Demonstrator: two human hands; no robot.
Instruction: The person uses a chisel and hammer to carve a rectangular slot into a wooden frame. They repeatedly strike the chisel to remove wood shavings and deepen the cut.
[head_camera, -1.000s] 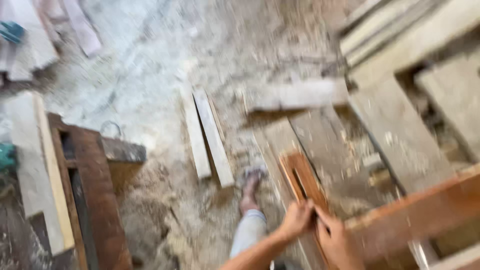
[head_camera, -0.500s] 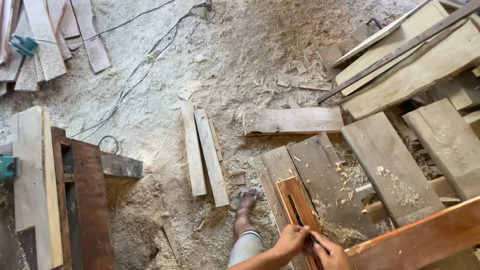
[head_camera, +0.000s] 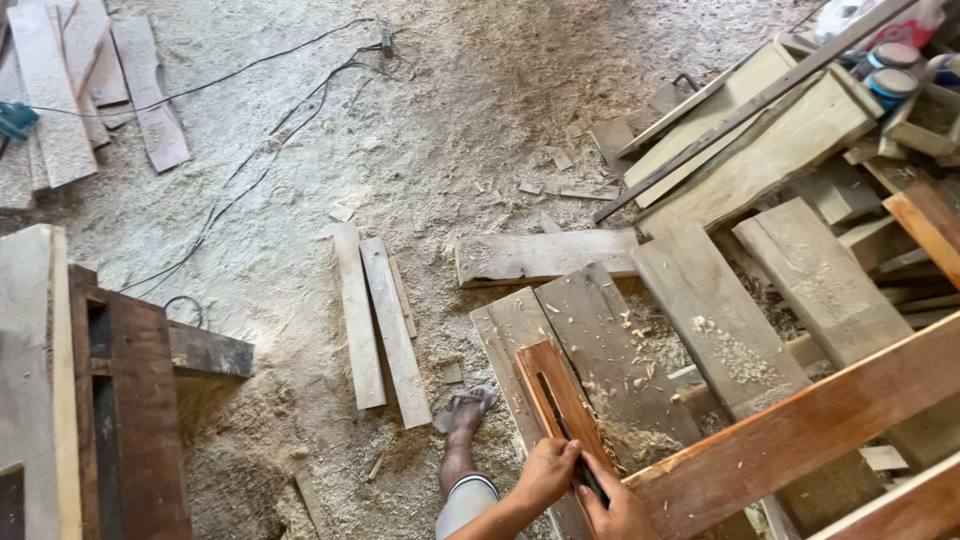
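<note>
Hands meet at the near end of a slotted reddish board (head_camera: 562, 410): my left hand (head_camera: 548, 474) curls over its edge, my right hand (head_camera: 612, 500) grips a dark tool in the slot. It lies among sawdust-covered planks (head_camera: 715, 330), so I should steady it firmly.

Head camera, high, looking down at sawdust floor (head_camera: 480, 110).
</note>
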